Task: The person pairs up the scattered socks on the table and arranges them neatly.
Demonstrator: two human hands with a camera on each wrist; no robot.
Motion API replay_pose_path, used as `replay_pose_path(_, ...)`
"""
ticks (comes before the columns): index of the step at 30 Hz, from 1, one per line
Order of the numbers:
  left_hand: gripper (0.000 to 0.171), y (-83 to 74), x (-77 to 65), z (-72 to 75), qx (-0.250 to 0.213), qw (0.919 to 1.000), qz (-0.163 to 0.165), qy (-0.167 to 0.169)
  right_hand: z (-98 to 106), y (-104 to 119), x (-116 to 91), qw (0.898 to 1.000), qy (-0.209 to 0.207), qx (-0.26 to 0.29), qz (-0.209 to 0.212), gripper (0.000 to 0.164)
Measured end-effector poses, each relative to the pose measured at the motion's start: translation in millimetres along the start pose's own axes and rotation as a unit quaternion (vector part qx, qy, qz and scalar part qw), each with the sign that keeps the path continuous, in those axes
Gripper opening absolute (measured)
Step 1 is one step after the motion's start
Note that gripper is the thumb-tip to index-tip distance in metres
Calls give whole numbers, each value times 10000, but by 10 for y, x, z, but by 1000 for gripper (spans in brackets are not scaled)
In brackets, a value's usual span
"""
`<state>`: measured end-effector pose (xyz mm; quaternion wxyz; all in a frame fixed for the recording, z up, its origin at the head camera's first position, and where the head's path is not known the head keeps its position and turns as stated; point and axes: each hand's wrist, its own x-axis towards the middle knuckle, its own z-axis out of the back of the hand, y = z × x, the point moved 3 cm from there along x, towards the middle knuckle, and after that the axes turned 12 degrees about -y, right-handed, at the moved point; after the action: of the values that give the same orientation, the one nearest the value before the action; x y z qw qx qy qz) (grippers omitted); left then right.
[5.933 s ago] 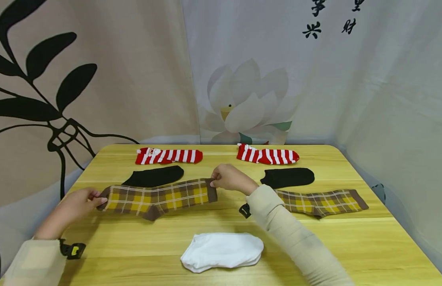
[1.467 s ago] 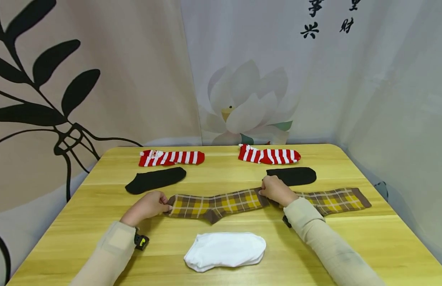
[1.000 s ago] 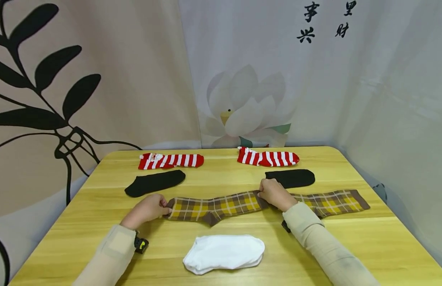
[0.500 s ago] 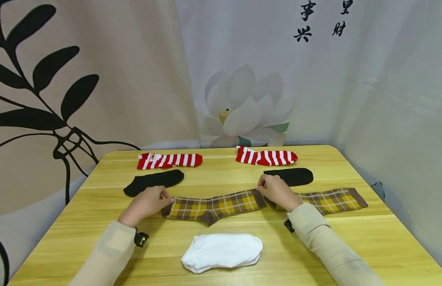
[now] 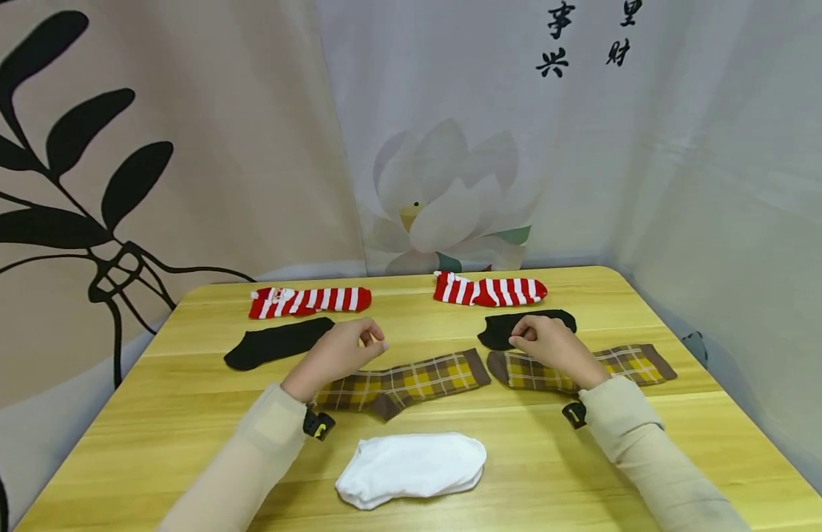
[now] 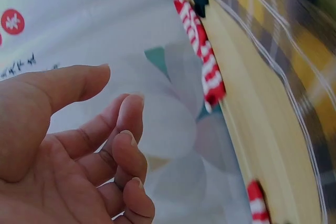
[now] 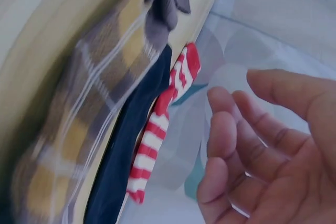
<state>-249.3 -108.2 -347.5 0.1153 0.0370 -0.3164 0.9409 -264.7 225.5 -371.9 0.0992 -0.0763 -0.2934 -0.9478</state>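
Note:
My left hand [image 5: 344,352] is raised over the left plaid sock [image 5: 424,379], holding nothing; the left wrist view shows its fingers loosely bent, thumb apart from them. That yellow-and-brown sock lies flat, its left end partly hidden behind the hand and wrist. My right hand [image 5: 551,346], likewise with nothing in it, hovers over the right plaid sock [image 5: 633,364] and overlaps a black ankle sock [image 5: 497,330] in the head view. In the right wrist view its fingers [image 7: 223,135] are relaxed and the thumb stands off from them.
White socks [image 5: 414,469], stacked, lie at the front middle of the wooden table [image 5: 151,443]. Another black sock [image 5: 271,343] lies at left. Behind are two red-and-white striped socks, one left [image 5: 311,301], one right [image 5: 491,290]. A printed curtain [image 5: 251,148] hangs behind the table.
The left plaid sock was carried right and laid in line with the right one. Both hands have since let go of it; each has lifted and moved right.

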Motion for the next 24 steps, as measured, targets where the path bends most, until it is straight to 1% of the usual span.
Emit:
replay_pose_path(3,20,-132,57,-105,-125,9999,-54,24,82,-107,-47,9999,50,107,-88,17)
replay_pose_path(5,19,-220,91,-175,-191,9997,-148,70,142,-172,-82,9997,61,163,-166,18)
replay_pose_path(9,19,-380,163,-300,-289,9988,-354,173,277,-281,-153,9995,-45,120,-274,21)
replay_pose_path(12,19,-473,224,-394,-320,9982,-445,255,376,-365,-201,9993,-160,-16,-342,22)
replay_pose_path(17,18,-586,332,-547,-297,9973,-565,352,509,-514,-256,9980,-126,-111,-607,32)
replay_pose_path(21,18,-697,412,-689,-343,9962,-669,429,629,-684,-318,9967,-95,-151,-787,40)
replay_pose_path(24,20,-789,452,-784,-308,9954,-751,514,713,-824,-372,9956,-171,-246,-888,44)
